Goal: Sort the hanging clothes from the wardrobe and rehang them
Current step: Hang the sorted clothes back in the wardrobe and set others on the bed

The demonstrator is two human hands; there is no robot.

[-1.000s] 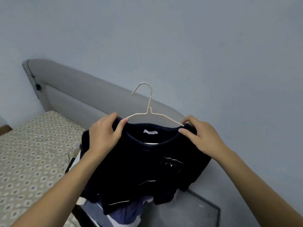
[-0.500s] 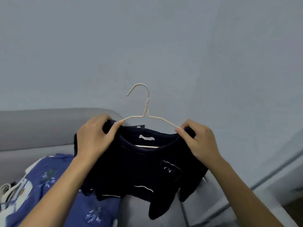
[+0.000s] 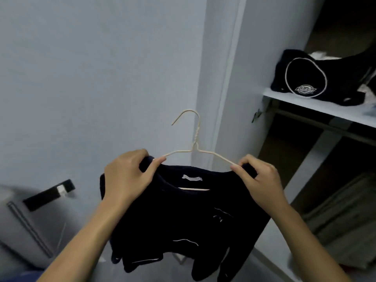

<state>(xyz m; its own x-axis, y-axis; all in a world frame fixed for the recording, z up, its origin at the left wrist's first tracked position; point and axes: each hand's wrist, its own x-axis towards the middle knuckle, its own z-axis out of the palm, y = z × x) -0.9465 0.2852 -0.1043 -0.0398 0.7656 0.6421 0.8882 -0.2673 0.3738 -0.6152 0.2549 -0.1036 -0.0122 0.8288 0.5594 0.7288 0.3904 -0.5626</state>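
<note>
Holding a dark top (image 3: 183, 216) on a thin wire hanger (image 3: 196, 147) at chest height, in front of the pale wall and just left of the open wardrobe (image 3: 305, 159). The left hand (image 3: 127, 180) pinches the fabric over the hanger's left shoulder; the right hand (image 3: 259, 180) pinches it over the right shoulder. The hook stands upright and free. The cloth looks soft and light and hangs in limp folds; the wire probably bends easily. Grasping both shoulders likely keeps the top from sliding off; shifting one hand to the twisted neck below the hook would suit hanging. A dark bag (image 3: 317, 78) sits on the wardrobe shelf (image 3: 317, 107).
</note>
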